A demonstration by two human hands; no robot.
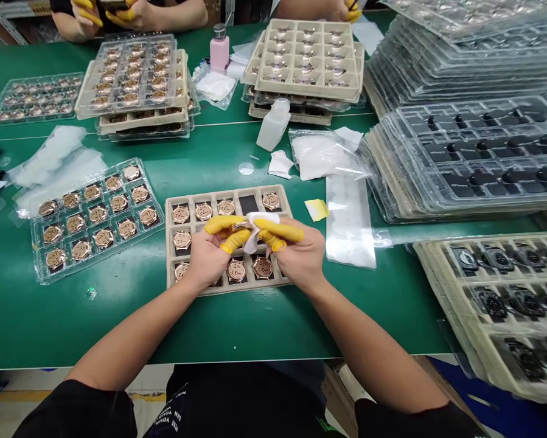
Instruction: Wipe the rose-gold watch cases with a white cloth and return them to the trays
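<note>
Black short sleeves [79, 410] lie nearest, with bare forearms [139, 340] slanting forward and converging over the green surface [236, 328]; the left hand [209, 252] and right hand [300, 250] nearly meet, their wrists turned inward, yellow rubber finger covers [225, 223] on the tips. Between them, above a beige moulded tray [169, 226], is a small shiny metal watch case [243, 225]; the left fingers pinch it, while the right fingers pinch a crumpled white cloth [252, 243] against it; its visible sliver runs roughly left to right, but too much is hidden to tell which way its face points.

Beneath, round rose-gold watch cases [235, 271] lie with marked sides up in the compartments; to the left, a clear plastic tray [36, 249] of similar cases sits at an angle; to the right are a small yellow-and-white piece [317, 210] and a long white sheet [348, 225]; farther back are a translucent white bottle [273, 126] and a pink bottle [219, 53].
</note>
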